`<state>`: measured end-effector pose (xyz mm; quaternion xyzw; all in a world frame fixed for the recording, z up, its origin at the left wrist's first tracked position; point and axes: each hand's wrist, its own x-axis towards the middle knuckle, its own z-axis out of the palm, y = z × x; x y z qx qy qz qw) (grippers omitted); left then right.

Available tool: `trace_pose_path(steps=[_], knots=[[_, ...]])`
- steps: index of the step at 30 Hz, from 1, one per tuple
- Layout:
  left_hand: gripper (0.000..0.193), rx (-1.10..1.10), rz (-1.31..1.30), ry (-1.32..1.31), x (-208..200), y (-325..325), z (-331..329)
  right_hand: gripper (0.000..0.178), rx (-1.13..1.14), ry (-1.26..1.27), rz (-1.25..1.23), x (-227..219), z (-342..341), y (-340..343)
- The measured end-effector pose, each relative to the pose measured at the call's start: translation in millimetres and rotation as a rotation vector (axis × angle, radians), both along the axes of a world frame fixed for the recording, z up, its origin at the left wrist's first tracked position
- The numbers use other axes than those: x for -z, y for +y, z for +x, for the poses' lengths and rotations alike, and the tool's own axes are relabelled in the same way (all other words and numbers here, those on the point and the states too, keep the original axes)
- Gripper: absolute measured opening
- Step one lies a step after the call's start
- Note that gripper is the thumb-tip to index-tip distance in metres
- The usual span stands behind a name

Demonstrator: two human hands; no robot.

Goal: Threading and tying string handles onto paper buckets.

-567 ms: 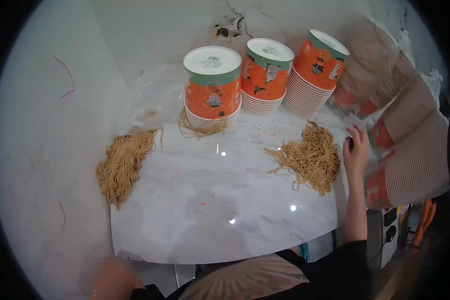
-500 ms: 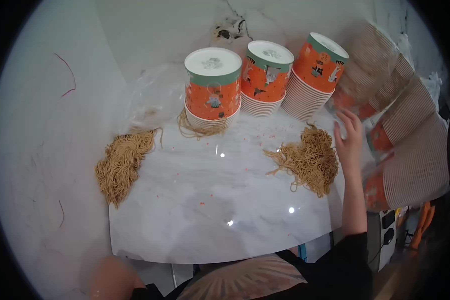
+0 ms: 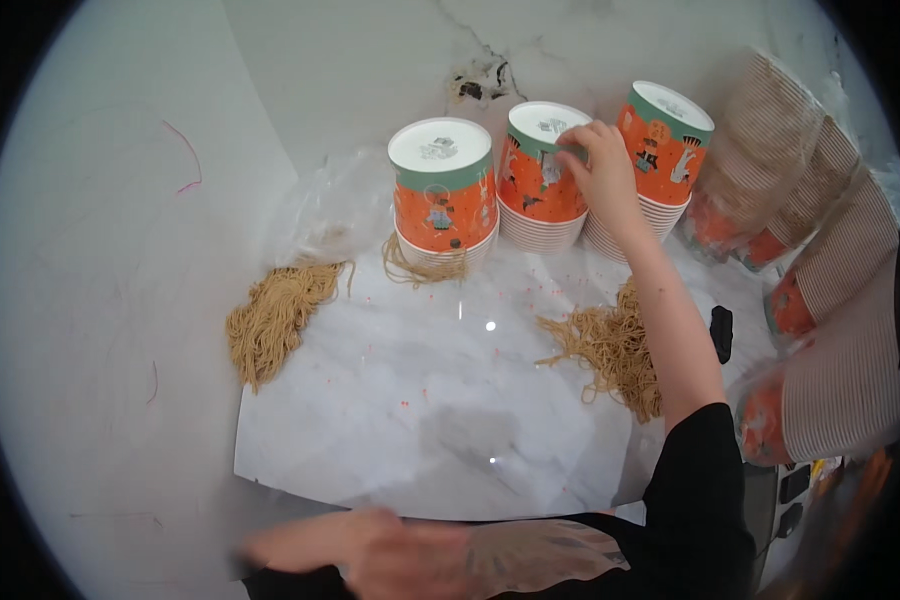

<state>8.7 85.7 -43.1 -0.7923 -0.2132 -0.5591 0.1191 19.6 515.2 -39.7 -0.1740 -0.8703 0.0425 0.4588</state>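
Note:
My right hand [image 3: 604, 172] reaches over the upper right side of the middle stack of paper tubs [image 3: 542, 182], fingers bent and apart. Whether the fingertips touch the top tub I cannot tell. The stacked tubs are upside down, orange with a green band and a white base. Low in the view, in front of my body, my left hand [image 3: 405, 555] is smeared by motion, so its fingers cannot be read. A pile of tan cords [image 3: 615, 345] lies partly behind my right forearm. Another tan cord bundle [image 3: 275, 322] rests at the table's left edge.
Another tub stack [image 3: 442, 195] stands at left, with loose cord loops [image 3: 425, 265] at its base. A third stack [image 3: 660, 150] stands at right. Bagged tub stacks [image 3: 840, 375] line the right side. A crumpled clear bag [image 3: 325, 210] and a small black object [image 3: 721, 334] lie on the table.
My right hand has moved left and up, from beside the right cord pile to the middle tub stack. My left hand has swung rightward in front of my body. The black object has come into sight.

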Motion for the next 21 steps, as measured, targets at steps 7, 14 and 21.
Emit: trace_pose_path(steps=[7, 14, 21], knots=[[0.008, 0.101, -0.581, -0.760, -102, 66, 102, 0.020, 0.041, 0.117, 0.121, -17, -17, 30], [0.031, 0.849, -0.639, -1.288, -108, 72, 113, 0.017, 0.029, 0.278, 0.259, -69, -6, 7], [0.029, 1.197, -0.929, -0.795, -59, 89, 83, 0.015, -0.056, 0.377, 0.170, -99, 34, -60]])
